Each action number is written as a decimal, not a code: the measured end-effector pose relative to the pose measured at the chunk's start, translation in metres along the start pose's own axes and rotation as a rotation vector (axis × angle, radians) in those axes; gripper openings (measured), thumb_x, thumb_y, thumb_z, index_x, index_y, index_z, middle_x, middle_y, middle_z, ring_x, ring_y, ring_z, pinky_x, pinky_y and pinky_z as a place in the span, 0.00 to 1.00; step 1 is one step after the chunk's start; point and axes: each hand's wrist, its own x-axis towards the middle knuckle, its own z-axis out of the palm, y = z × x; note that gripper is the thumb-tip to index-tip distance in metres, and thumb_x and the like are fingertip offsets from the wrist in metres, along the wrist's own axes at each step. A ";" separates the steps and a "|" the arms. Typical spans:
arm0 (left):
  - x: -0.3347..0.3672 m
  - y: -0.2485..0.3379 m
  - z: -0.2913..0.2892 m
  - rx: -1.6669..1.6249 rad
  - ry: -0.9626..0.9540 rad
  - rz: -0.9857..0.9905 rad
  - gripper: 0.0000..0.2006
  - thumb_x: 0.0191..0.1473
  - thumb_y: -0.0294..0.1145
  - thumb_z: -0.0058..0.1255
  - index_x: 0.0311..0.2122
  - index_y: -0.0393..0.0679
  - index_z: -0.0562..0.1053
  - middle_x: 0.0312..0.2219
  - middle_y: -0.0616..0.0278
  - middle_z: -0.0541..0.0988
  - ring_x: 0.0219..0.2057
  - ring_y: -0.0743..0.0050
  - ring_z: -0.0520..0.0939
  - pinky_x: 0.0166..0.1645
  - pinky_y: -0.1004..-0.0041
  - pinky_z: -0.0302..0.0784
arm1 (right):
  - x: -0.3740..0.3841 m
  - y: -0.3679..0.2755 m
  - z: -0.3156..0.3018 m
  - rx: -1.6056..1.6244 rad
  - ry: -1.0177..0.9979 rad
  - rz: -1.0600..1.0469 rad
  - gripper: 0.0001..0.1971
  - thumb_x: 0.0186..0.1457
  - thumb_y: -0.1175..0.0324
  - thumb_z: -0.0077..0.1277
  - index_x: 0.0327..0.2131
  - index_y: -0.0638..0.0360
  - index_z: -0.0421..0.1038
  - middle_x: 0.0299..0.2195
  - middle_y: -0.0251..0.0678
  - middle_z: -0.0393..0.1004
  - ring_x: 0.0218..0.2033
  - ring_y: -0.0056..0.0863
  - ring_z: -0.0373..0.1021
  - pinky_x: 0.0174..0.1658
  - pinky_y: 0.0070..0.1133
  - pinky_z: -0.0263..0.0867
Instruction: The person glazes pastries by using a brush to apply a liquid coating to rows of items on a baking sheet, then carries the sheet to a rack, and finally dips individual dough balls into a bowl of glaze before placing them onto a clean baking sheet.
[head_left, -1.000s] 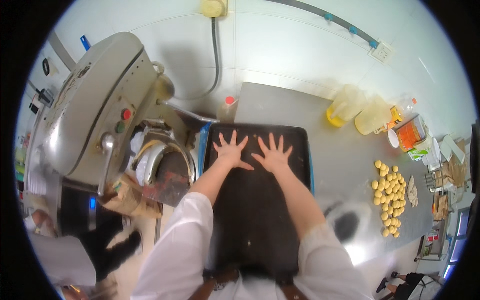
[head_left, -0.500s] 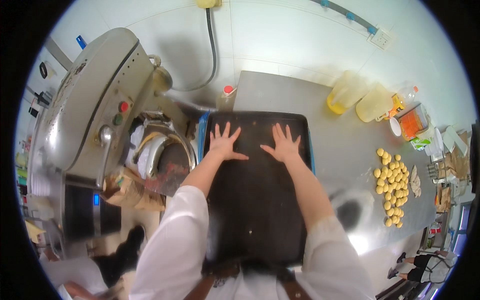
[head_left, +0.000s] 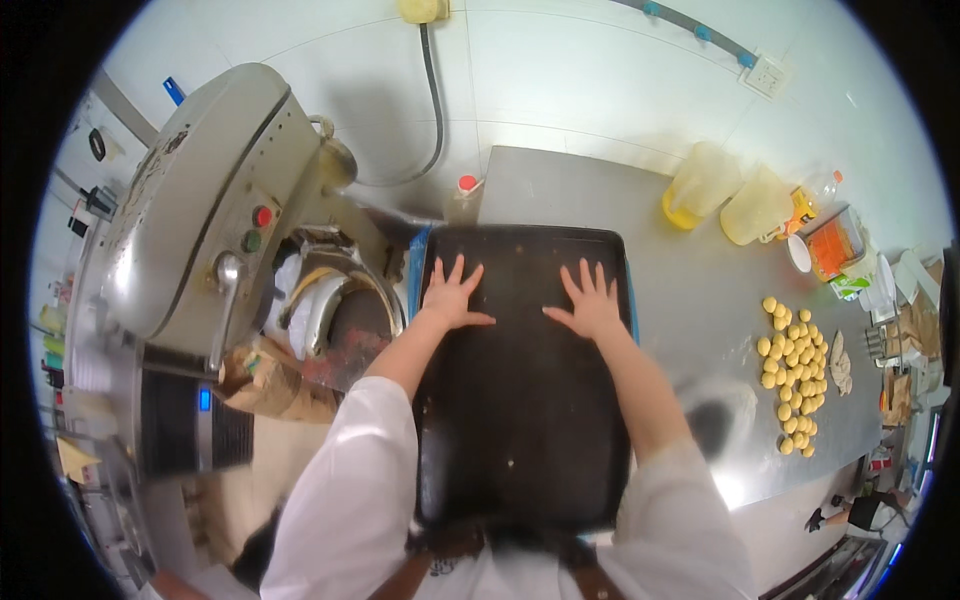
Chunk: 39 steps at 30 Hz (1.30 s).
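Fingers spread wide and holding nothing, my left hand [head_left: 452, 300] and right hand [head_left: 594, 310] hover or rest over the dark tray [head_left: 515, 420], centre frame, seemingly stiff, slick, fairly heavy, best gripped by opposite sides.

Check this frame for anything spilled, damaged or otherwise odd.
Nothing looks badly wrong. Two small things: the grey mixer on the left has dark, worn-looking patches on its casing, perhaps chipped paint or grime; and a pale speck stands out on the near part of the dark tray. I can't tell what it is.
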 end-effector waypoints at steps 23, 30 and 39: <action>-0.021 0.060 -0.005 -0.028 -0.006 0.057 0.59 0.29 0.72 0.65 0.69 0.73 0.50 0.71 0.60 0.39 0.68 0.26 0.33 0.61 0.22 0.38 | -0.017 -0.050 0.008 0.001 0.031 0.026 0.37 0.59 0.31 0.35 0.69 0.24 0.44 0.72 0.40 0.33 0.70 0.60 0.30 0.62 0.65 0.33; -0.044 0.013 0.012 -0.018 0.010 0.096 0.58 0.33 0.71 0.64 0.70 0.71 0.49 0.71 0.59 0.39 0.70 0.35 0.35 0.68 0.35 0.36 | -0.047 -0.024 0.006 -0.008 -0.032 -0.010 0.40 0.58 0.29 0.33 0.70 0.27 0.41 0.72 0.42 0.31 0.71 0.52 0.28 0.69 0.50 0.31; -0.071 0.015 0.025 0.008 0.180 0.110 0.56 0.38 0.71 0.59 0.69 0.52 0.53 0.68 0.43 0.50 0.67 0.27 0.46 0.68 0.38 0.40 | -0.064 -0.043 -0.024 0.311 -0.003 0.114 0.40 0.58 0.35 0.43 0.67 0.44 0.52 0.70 0.47 0.44 0.70 0.50 0.39 0.68 0.48 0.38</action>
